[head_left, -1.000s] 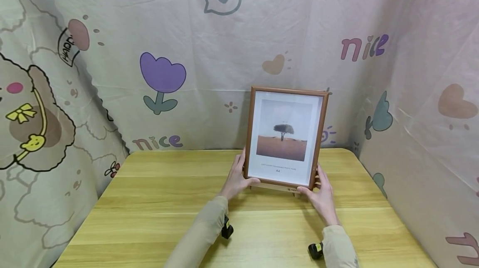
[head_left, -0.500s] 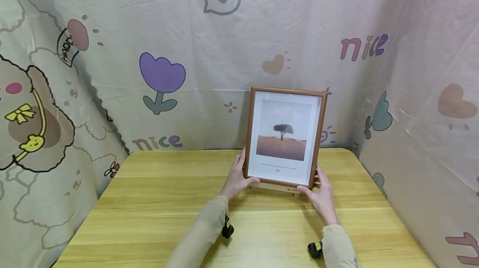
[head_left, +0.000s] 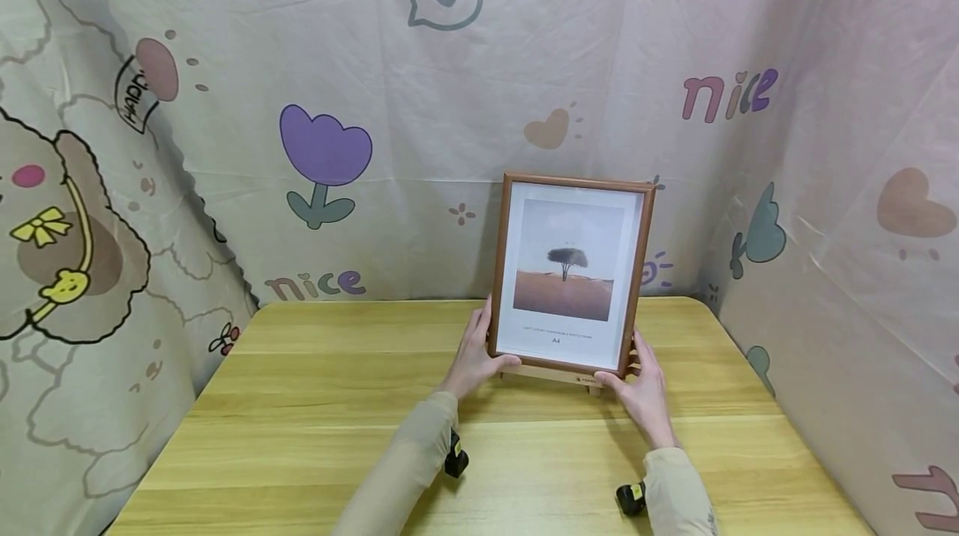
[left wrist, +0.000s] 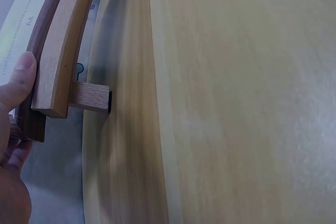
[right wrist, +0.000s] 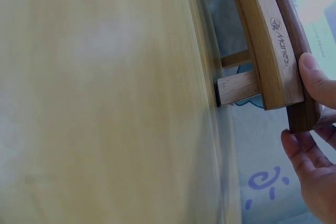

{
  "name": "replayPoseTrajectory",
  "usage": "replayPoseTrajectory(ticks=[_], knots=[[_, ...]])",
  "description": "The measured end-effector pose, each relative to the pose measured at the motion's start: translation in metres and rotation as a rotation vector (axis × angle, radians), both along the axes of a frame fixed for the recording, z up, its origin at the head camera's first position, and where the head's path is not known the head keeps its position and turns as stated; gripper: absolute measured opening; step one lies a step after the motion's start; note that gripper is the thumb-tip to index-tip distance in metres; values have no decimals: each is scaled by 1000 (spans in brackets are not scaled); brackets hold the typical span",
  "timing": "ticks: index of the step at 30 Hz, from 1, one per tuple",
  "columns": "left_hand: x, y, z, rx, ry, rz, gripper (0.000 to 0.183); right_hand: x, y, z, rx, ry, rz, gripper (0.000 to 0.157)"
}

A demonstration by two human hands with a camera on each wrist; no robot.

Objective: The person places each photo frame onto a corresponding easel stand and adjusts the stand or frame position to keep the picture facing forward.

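A brown wooden picture frame (head_left: 568,261) with a lone tree print leans upright on a small light-wood easel (head_left: 554,374) near the back of the table. My left hand (head_left: 474,359) holds its lower left corner, thumb over the front edge and fingers around the side. At the lower right corner, my right hand (head_left: 643,393) grips the same way. In the left wrist view the easel ledge (left wrist: 65,45) runs under the frame, with a leg below. The right wrist view shows a printed logo on the ledge (right wrist: 270,45). Most of the easel is hidden behind the frame.
The wood-grain table (head_left: 322,403) spreads in front and to the left. A patterned cloth (head_left: 419,103) hangs behind it and on both sides. Small black cameras (head_left: 455,457) sit on both wrists above the tabletop.
The right side of the picture frame has shifted very slightly left since the earliest frame. Both hands stay at its lower corners.
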State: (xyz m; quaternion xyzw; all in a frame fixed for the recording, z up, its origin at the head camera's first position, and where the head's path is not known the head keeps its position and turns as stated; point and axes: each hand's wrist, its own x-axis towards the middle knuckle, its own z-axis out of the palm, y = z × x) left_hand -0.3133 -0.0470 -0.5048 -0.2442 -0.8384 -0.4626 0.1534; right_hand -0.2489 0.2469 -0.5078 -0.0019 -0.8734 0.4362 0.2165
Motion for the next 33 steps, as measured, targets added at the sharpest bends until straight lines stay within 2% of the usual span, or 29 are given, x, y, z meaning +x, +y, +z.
replayPoseTrajectory(ticks=[13,19,25,33], knots=[[2,-2,-1,1,-35,11,119,-1,-1,1,16,20,25,99],[5,-3,-3,8,-112,10,111,3,-1,2,-4,-86,50,95],[8,-6,-5,13,-180,-39,102,5,-2,3,-55,-173,95,91],[9,-8,-8,38,-235,-83,98,3,0,-2,-173,-160,169,93]])
